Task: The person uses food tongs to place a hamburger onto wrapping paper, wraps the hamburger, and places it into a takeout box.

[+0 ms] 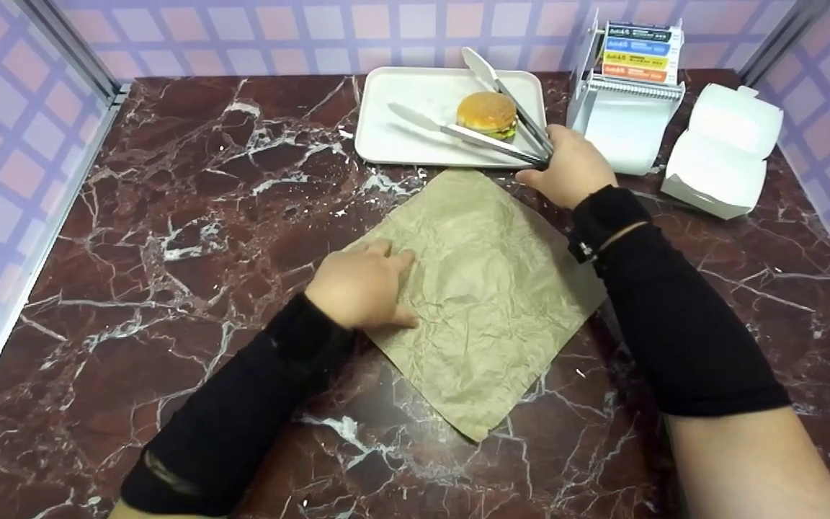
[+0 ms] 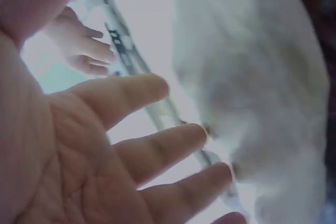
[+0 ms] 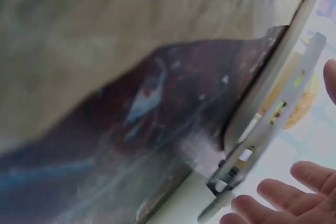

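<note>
A burger (image 1: 485,115) with a sesame bun sits on a white tray (image 1: 386,148) at the back. Metal tongs (image 1: 483,139) with dark handle ends lie spread on the tray, one arm on either side of the burger. At their handle end is my right hand (image 1: 575,167), thumb and fingers apart around it; in the right wrist view its fingers (image 3: 278,198) look extended beside the tongs (image 3: 273,114). A creased brown paper sheet (image 1: 480,288) lies flat, turned as a diamond. Over its left corner my left hand (image 1: 361,285) rests with fingers spread.
A dispenser (image 1: 627,108) with coloured labels stands at the back right. Beside it, an opened white takeaway box (image 1: 721,155) lies on the dark marbled table (image 1: 170,303). Checked walls (image 1: 278,36) enclose the back and sides.
</note>
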A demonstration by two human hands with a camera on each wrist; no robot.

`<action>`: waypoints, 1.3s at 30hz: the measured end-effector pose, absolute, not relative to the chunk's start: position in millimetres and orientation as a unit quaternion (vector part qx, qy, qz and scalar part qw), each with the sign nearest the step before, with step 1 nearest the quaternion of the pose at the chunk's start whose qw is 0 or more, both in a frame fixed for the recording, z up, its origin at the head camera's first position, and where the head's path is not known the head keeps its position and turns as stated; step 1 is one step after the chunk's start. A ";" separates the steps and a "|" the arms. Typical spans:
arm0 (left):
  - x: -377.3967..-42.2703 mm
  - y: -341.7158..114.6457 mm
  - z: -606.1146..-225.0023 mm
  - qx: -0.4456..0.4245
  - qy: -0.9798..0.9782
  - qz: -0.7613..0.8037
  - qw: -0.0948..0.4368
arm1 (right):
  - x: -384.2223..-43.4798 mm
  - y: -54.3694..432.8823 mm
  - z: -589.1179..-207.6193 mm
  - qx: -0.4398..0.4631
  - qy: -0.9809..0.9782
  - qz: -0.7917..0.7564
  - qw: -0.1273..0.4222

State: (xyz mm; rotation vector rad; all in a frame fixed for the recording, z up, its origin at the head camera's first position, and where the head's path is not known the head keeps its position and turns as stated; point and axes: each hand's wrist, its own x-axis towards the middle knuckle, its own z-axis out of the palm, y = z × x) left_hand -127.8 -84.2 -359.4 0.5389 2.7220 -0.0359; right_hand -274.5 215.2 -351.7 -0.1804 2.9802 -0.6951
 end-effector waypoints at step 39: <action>-142.9 -80.8 -361.1 0.185 0.962 0.019 0.202 | -304.3 198.6 -360.5 -0.020 0.976 -0.201 0.077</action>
